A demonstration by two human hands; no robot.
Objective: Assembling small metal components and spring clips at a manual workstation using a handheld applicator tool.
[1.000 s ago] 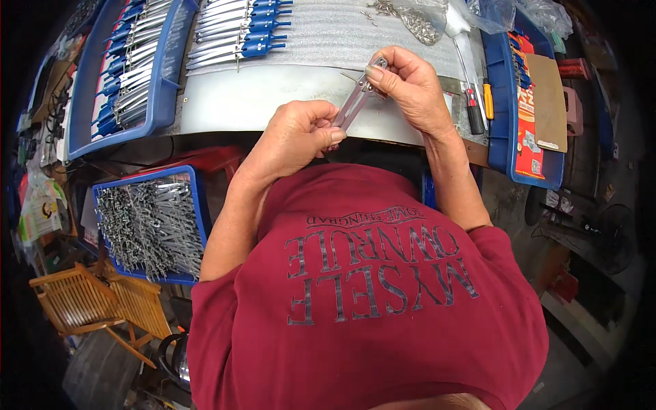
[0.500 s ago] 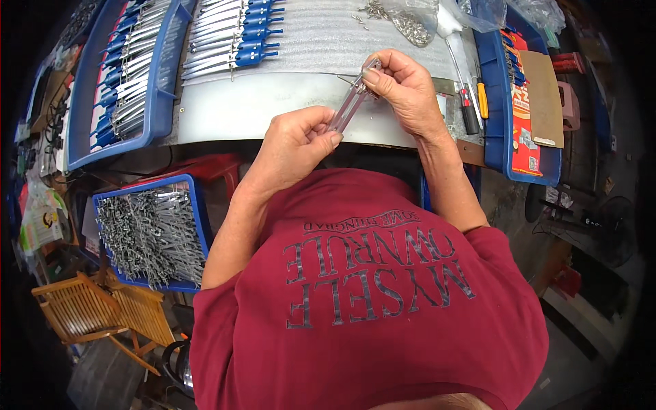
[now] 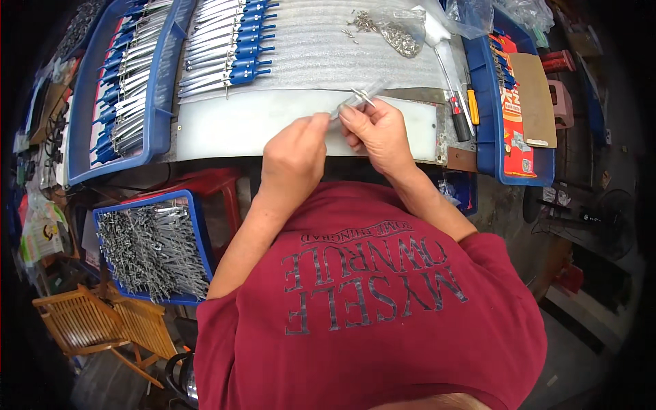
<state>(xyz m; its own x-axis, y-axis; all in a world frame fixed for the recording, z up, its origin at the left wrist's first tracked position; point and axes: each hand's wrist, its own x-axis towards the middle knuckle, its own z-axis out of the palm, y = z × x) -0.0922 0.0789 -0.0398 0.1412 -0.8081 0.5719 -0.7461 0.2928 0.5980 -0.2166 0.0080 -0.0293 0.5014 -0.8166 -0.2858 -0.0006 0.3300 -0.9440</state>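
Observation:
Over the front edge of the work table, both my hands hold a long, slim silvery metal piece [image 3: 370,89], blurred by motion. One end is pinched by my left hand [image 3: 295,152], its fingers closed. My right hand [image 3: 380,139] grips it further along between thumb and fingers. A thin pin-like part juts out by the right fingertips; how it is joined I cannot make out. Beyond my hands, a row of metal parts with blue ends [image 3: 246,51] lies on white foam sheet [image 3: 307,48]. Small metal pins [image 3: 400,41] spill from a clear bag.
At the left stands a blue tray [image 3: 158,113] of blue-ended parts. Below it, another blue tray [image 3: 200,239] holds loose metal parts. Screwdrivers with red-black [image 3: 460,119] and yellow [image 3: 473,106] handles lie right, beside a blue bin [image 3: 486,147] with cardboard. A wooden chair [image 3: 78,318] stands lower left.
My left hand has turned knuckles-up, and both hands have come closer together. The metal piece has tilted further over to the right. The right hand has shifted lower and to the left.

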